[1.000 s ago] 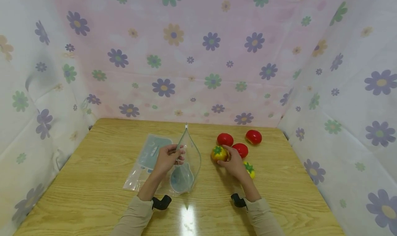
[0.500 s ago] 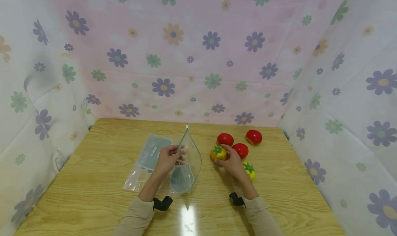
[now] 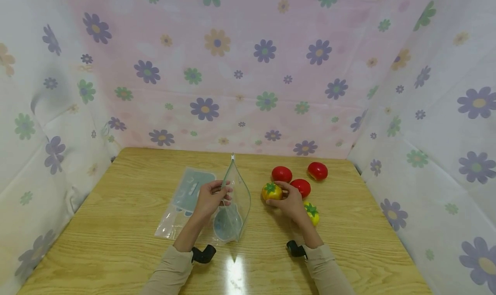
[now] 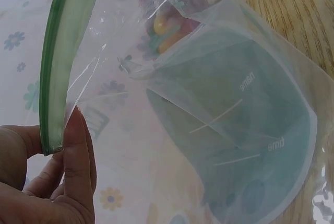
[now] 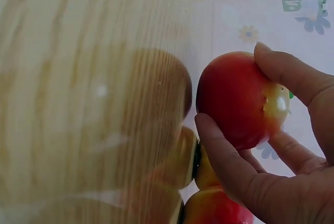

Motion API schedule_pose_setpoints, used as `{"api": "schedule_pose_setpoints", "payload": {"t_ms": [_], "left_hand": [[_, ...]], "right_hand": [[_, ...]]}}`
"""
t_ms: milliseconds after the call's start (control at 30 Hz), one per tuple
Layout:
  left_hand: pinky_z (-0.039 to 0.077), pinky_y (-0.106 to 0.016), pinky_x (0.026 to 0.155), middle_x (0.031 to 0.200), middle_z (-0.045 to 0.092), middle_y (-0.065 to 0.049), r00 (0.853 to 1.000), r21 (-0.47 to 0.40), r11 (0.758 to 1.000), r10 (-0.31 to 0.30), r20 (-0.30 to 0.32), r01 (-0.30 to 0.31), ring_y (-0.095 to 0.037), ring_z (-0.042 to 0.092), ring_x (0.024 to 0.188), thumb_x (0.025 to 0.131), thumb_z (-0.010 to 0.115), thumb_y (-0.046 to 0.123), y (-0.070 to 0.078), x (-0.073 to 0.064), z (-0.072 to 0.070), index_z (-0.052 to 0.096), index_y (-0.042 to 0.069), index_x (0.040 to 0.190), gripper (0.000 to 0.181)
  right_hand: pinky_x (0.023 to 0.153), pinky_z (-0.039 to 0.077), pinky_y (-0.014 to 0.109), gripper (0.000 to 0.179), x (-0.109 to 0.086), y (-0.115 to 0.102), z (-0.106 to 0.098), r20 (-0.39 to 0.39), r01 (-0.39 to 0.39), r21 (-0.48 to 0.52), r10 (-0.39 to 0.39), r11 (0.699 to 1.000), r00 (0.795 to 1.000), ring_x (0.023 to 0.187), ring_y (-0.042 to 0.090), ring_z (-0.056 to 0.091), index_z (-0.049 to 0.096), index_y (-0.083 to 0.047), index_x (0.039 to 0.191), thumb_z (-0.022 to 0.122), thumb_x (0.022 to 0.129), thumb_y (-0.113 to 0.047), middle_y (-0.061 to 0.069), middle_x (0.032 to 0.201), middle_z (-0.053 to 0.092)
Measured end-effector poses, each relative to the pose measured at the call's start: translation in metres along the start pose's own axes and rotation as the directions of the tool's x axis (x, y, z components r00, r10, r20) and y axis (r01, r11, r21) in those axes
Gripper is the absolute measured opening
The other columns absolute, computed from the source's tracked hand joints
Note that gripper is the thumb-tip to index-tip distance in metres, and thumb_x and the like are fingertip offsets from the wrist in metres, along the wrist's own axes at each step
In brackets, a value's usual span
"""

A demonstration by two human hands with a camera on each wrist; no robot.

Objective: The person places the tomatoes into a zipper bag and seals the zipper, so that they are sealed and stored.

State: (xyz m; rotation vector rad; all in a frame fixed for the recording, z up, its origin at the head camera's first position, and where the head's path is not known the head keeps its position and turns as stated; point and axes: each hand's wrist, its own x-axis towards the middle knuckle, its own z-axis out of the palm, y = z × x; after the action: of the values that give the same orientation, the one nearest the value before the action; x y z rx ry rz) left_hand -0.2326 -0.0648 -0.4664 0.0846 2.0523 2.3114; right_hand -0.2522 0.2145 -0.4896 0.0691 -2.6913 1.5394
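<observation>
My left hand (image 3: 210,199) pinches the edge of a clear zip bag (image 3: 243,191) with a green seal. The bag stands upright with its mouth parted; a blue-green printed panel (image 4: 229,119) shows on it in the left wrist view. To the right, my right hand (image 3: 290,201) holds a yellow-orange tomato (image 3: 272,191) with a green leafy top between thumb and fingers. In the right wrist view this tomato (image 5: 237,101) shows a red underside, at or just above the table. Beside that hand lie red tomatoes (image 3: 300,188) and a yellow tomato (image 3: 311,213), partly behind the wrist.
Another flat clear bag (image 3: 190,191) with a blue-green print lies on the wooden table (image 3: 116,226) under and left of my left hand. Two more red tomatoes (image 3: 281,174) sit farther back on the right. A flowered cloth (image 3: 240,92) hangs behind and at both sides.
My right hand has shifted slightly left with the yellow-orange tomato, toward the bag. The left hand and the bag have hardly moved.
</observation>
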Motion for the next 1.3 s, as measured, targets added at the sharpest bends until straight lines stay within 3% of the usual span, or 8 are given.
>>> {"api": "schedule_pose_setpoints", "payload": {"t_ms": [433,600,767,1000,1300], "left_hand": [[0.061,-0.026,0.065,0.104,0.071,-0.029,1.000,0.002,1.000,-0.001,0.003,0.001,-0.012,0.067,0.070,0.101,0.062,0.002,-0.001,0.002,0.002,0.065,-0.007,0.126,0.027],[0.061,-0.025,0.064,0.104,0.071,-0.028,1.000,0.007,1.000,-0.004,-0.005,0.004,-0.012,0.068,0.069,0.100,0.062,0.003,-0.001,0.003,0.003,0.066,-0.007,0.124,0.026],[0.061,-0.026,0.064,0.102,0.072,-0.027,1.000,0.008,1.000,-0.009,-0.014,0.009,-0.012,0.068,0.068,0.100,0.062,0.003,-0.001,0.003,0.003,0.067,-0.007,0.124,0.026],[0.061,-0.027,0.064,0.098,0.074,-0.021,1.000,0.018,1.000,-0.018,-0.017,0.019,-0.011,0.068,0.068,0.100,0.062,0.002,-0.002,0.004,0.004,0.067,-0.006,0.123,0.025],[0.061,-0.027,0.063,0.099,0.072,-0.025,1.000,0.006,1.000,-0.013,-0.003,0.013,-0.013,0.068,0.067,0.100,0.060,0.001,-0.004,0.005,0.005,0.067,-0.006,0.122,0.024]], "right_hand": [[0.106,0.050,0.048,0.067,-0.004,-0.002,-0.003,0.020,0.018,0.059,-0.019,0.998,1.000,0.122,0.036,0.060,0.061,-0.013,0.139,0.090,0.078,-0.016,0.011,0.141,0.057],[0.104,0.050,0.050,0.067,-0.005,-0.006,-0.001,0.000,0.082,0.128,-0.083,0.988,0.997,0.125,0.035,0.057,0.059,-0.014,0.140,0.089,0.080,-0.015,0.008,0.142,0.057],[0.095,0.057,0.039,0.066,-0.007,-0.011,0.002,-0.046,0.162,0.231,-0.156,0.959,0.987,0.123,0.030,0.056,0.059,-0.017,0.141,0.088,0.081,-0.011,0.005,0.140,0.059],[0.090,0.058,0.031,0.064,-0.008,-0.015,0.007,-0.055,0.258,0.393,-0.257,0.883,0.965,0.120,0.026,0.057,0.060,-0.012,0.139,0.085,0.081,-0.001,0.006,0.139,0.058],[0.088,0.059,0.032,0.064,-0.010,-0.030,0.009,-0.069,0.375,0.427,-0.384,0.823,0.921,0.116,0.015,0.063,0.057,-0.001,0.139,0.081,0.080,0.009,0.013,0.135,0.060]]}}
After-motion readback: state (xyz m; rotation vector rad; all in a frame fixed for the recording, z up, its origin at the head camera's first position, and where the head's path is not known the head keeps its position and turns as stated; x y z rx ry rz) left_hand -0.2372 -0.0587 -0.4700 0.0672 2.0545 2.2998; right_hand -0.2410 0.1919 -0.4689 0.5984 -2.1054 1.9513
